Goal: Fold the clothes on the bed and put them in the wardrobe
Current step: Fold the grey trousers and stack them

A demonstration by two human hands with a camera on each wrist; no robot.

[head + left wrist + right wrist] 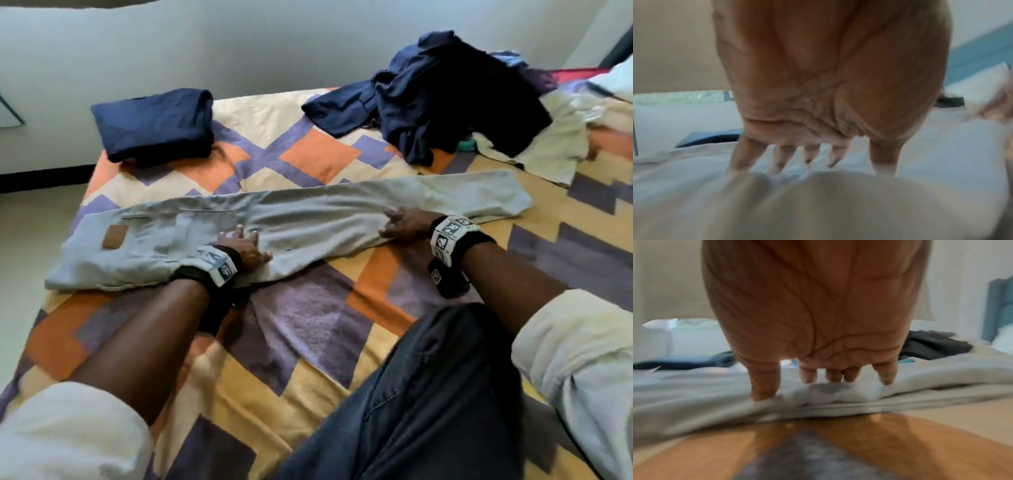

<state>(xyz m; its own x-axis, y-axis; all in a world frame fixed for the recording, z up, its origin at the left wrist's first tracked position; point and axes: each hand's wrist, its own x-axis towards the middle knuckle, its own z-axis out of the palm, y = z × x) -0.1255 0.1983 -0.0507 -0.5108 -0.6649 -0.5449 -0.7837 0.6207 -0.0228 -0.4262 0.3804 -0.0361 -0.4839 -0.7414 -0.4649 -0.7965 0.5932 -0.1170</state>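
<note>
Both hands flat on pale grey trousers point(274, 219) laid lengthwise across the bed point(308, 325).

Left hand point(245, 248) spreads straight fingers point(742, 155) mid-trousers; right hand point(406, 224) presses straight fingers point(764, 386) into the soft, creased leg. Beyond the trousers: a folded navy bundle point(154, 125) and a rumpled dark heap point(445, 96).

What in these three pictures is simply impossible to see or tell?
- Wardrobe: in no view.
- Heap of dark clothes, head view: how many garments, unclear; they overlap, and white cloth runs off the right edge.
- Grey trousers under the left hand and right hand: fabric hidden by palms.
- Both wrist views: blurred; fingertip contact unclear.
- Folded navy garment: type unclear.
</note>
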